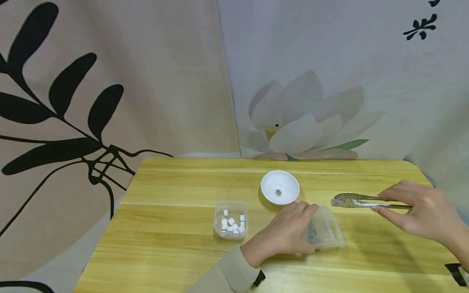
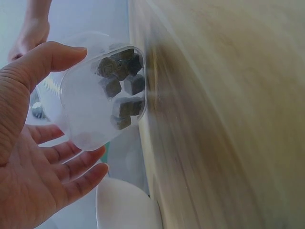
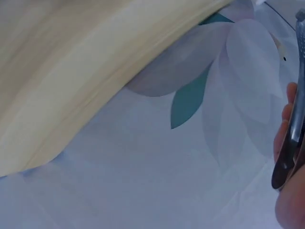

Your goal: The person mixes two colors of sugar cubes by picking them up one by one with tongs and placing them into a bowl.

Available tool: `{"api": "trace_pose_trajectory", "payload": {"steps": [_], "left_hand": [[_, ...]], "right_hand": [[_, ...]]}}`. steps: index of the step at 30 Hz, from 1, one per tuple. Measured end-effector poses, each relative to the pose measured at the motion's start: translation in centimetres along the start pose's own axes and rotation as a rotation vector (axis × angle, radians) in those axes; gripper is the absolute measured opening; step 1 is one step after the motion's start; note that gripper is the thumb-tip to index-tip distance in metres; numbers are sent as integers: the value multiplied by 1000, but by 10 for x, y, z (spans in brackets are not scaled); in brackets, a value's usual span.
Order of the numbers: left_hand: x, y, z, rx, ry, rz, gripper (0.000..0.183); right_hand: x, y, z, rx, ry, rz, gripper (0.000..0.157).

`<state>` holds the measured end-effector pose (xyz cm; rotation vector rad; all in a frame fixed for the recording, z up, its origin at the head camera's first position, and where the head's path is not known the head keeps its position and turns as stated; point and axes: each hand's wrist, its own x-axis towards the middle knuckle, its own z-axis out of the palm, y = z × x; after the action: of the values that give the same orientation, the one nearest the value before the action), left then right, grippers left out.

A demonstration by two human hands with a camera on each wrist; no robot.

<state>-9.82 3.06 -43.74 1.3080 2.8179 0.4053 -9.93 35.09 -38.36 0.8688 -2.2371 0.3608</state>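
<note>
My left hand (image 1: 287, 232) grips a clear plastic container (image 1: 326, 230) between thumb and fingers, tipped on its side. In the left wrist view, several dark grey cubes (image 2: 112, 86) show through its wall. My right hand (image 1: 426, 209) pinches metal tongs (image 1: 357, 200) with a dotted pattern, their tips pointing left just beyond the container. The right wrist view catches only part of the tongs (image 3: 293, 124) at its right edge. Behind my left hand stands a white bowl (image 1: 269, 179) with one small grey cube (image 1: 278, 192) inside.
A second clear container (image 1: 218, 207), upright to the left of my left hand, holds several white cubes (image 1: 231, 221). Everything stands on a wooden table (image 1: 157, 211). Beyond its far edge hangs a curtain (image 1: 176, 81) printed with leaves and a flower.
</note>
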Motion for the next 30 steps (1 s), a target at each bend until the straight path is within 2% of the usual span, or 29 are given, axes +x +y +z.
{"api": "trace_pose_trajectory", "payload": {"steps": [4, 10, 17, 19, 23, 25, 30], "left_hand": [[-1, 0, 0, -14, -4, -8, 102], [-3, 1, -1, -17, -15, -32, 102], [-3, 0, 0, -22, -5, -19, 100], [-3, 0, 0, -21, -3, -16, 100], [-2, 1, 1, -11, -12, -12, 101], [-2, 2, 1, -7, -17, -13, 101], [-2, 3, 1, -5, -10, -13, 100]], "right_hand": [[17, 1, 12, 4, 21, -12, 66], [43, -4, 44, 70, 52, -58, 63], [65, -13, 71, 93, -31, -56, 65], [68, -15, 78, 101, -55, -49, 66], [67, -18, 86, 113, -90, -25, 53], [65, -18, 86, 114, -94, -17, 51], [58, -14, 79, 107, -62, -6, 68]]}}
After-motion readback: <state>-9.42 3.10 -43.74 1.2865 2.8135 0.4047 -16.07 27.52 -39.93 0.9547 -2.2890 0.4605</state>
